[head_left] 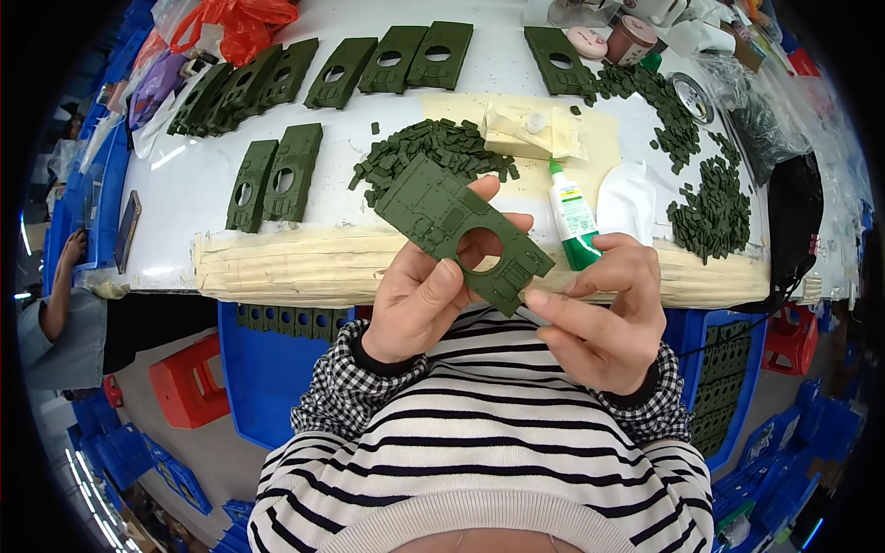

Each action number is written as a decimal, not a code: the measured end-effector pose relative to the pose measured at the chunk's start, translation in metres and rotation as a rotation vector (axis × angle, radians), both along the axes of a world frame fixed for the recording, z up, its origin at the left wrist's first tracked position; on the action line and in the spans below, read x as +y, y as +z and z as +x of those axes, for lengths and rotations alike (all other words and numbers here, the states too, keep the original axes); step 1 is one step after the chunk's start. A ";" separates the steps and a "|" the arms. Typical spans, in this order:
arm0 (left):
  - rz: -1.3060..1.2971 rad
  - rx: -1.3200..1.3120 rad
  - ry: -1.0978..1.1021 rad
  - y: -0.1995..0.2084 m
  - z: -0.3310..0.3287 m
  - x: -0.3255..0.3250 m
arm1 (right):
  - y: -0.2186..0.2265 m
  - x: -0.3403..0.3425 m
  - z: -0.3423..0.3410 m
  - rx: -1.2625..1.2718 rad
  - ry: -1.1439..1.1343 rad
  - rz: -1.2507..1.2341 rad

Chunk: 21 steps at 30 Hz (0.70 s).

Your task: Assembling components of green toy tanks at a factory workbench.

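Note:
My left hand (419,300) is wrapped round a dark green model tank hull (442,214), holding it tilted above the table edge. A large round hole runs through the hull, and the hand's fingers show behind it. At the hull's near right corner is my right hand (608,318), its fingers bent and fingertips close to the edge. Whether a tiny part sits in those fingertips is too small to tell. Just beyond the right hand lies a white and green glue bottle (573,217), nozzle pointing away. Behind the hull is a heap of small green plastic pieces (429,147).
More green hulls (293,175) stand left and along the back. Loose green pieces (710,212) pile at the right, near a white cloth (627,198) and a taped block (530,129). Blue crates (263,378) and red stools (189,382) are below. Another person's arm (63,286) shows far left.

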State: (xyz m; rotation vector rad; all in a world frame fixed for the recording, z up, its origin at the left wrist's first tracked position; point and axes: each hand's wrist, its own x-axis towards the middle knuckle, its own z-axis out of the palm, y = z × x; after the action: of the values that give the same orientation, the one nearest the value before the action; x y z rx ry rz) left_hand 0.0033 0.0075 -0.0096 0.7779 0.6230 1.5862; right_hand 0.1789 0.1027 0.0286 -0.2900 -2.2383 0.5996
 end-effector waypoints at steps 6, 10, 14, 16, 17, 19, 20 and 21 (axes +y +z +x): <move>0.028 -0.036 -0.024 0.000 0.001 0.000 | -0.005 -0.008 -0.001 -0.106 0.000 0.113; 0.019 0.091 0.048 -0.005 0.001 0.000 | -0.005 -0.011 -0.002 -0.134 -0.005 0.101; 0.029 0.035 0.033 -0.007 0.002 -0.001 | -0.007 -0.014 -0.005 -0.098 -0.038 0.148; 0.043 0.004 0.014 -0.008 0.001 -0.001 | -0.007 -0.015 -0.005 -0.093 -0.038 0.155; 0.044 0.000 0.011 -0.008 0.001 -0.001 | -0.007 -0.015 -0.004 -0.093 -0.034 0.150; 0.044 -0.003 0.008 -0.008 0.002 -0.001 | -0.007 -0.016 -0.003 -0.094 -0.027 0.138; 0.042 -0.001 0.009 -0.008 0.002 -0.001 | -0.007 -0.015 -0.003 -0.092 -0.016 0.128; 0.040 0.001 0.009 -0.008 0.002 -0.001 | -0.007 -0.014 -0.003 -0.091 -0.005 0.119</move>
State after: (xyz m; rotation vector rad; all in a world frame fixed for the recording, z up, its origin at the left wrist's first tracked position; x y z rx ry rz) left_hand 0.0052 0.0068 -0.0179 0.8069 0.5977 1.6110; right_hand 0.1763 0.0883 0.0219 -0.2672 -2.3490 0.4563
